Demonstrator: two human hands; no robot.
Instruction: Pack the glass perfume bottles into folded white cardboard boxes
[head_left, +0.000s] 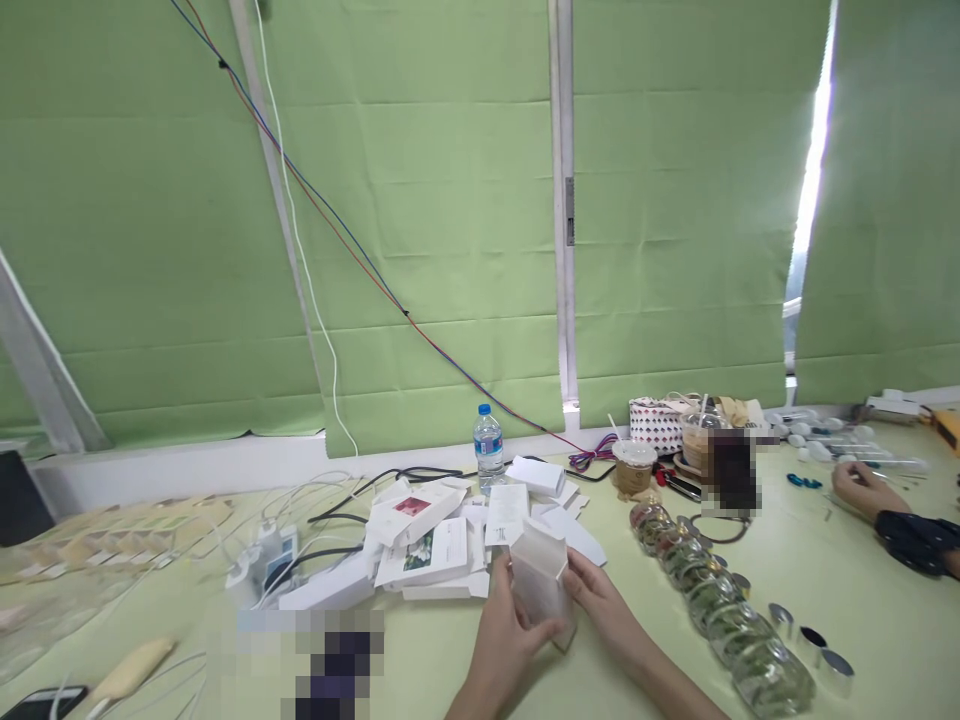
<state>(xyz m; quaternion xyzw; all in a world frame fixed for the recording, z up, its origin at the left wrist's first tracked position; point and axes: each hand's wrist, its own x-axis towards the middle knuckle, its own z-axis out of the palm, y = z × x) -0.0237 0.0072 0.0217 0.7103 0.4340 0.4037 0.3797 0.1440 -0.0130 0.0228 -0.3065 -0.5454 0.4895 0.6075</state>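
A small white paper box (538, 565) with its top flap raised is held between my two hands above the table. My left hand (514, 625) wraps its left side and lower front, thumb across the face. On the right edge, near the top, the fingers of my right hand (592, 590) grip it. Whatever is inside the box cannot be seen. Just behind it lies a heap of white printed boxes (427, 555), one with a red picture and one with a flower picture. To the right runs a row of clear glass jars (720, 605) with greenish contents.
Round metal lids (836, 665) lie beside the jars. A water bottle (489, 450) and an iced drink cup (634, 468) stand at the back. Chargers and cables (259, 560) spread at left. Another person's hand (866, 490) rests at far right near plastic tubes.
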